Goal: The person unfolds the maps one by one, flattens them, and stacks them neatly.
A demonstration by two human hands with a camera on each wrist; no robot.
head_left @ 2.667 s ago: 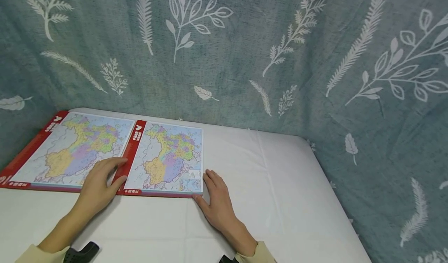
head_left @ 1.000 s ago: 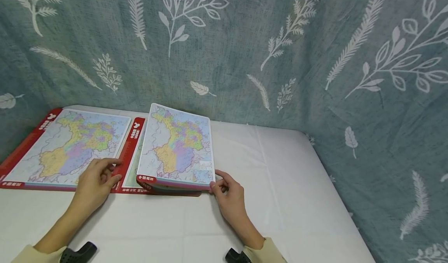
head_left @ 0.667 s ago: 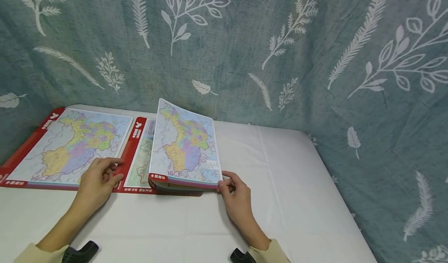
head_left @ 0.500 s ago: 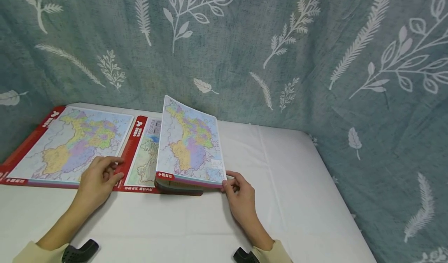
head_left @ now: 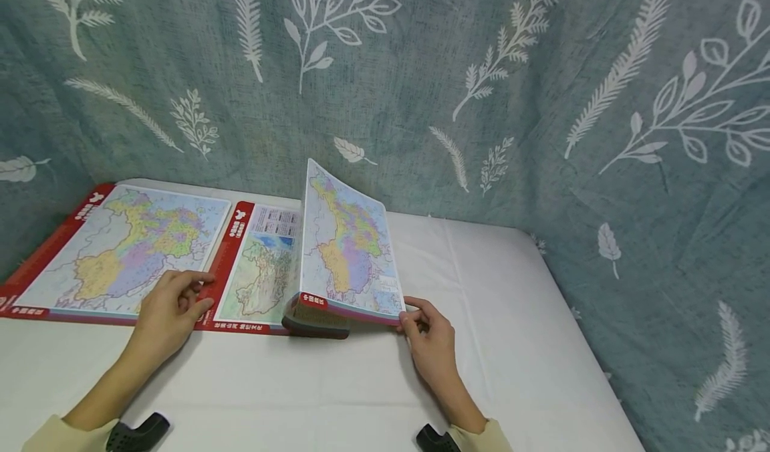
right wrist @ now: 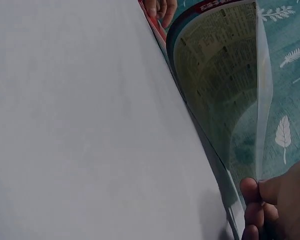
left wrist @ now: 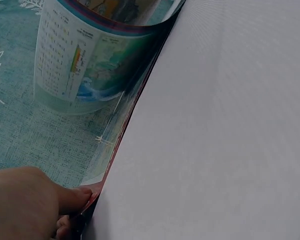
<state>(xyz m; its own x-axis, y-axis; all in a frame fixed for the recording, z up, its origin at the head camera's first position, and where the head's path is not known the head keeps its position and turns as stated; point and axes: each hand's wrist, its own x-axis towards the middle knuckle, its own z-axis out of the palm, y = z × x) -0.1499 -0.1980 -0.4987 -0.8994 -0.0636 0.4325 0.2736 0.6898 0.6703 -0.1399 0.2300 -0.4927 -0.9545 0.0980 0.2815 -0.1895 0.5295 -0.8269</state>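
Observation:
Two colourful printed maps with red borders lie side by side on the white cloth. My right hand (head_left: 432,345) pinches the near right corner of the right-hand map's top sheet (head_left: 345,245). This sheet bows up off the layer below, its left side bent in a curl. Its printed underside shows in the right wrist view, beside the right thumb (right wrist: 272,190). Under it lies a green relief map (head_left: 259,278) with a red strip (head_left: 227,251). On that strip rest the thumb and index finger of my left hand (head_left: 165,311), next to the left-hand map (head_left: 138,238).
A white cloth (head_left: 481,291) covers the table, reaching well past the maps to the right. Behind it hangs a blue-green curtain (head_left: 409,91) with white leaf prints. Black wrist devices (head_left: 141,432) sit at both sleeves.
My right hand took hold of the map sheet's corner and has moved right with it. The sheet rose into a curl, uncovering the green relief map. My left hand stays almost in place.

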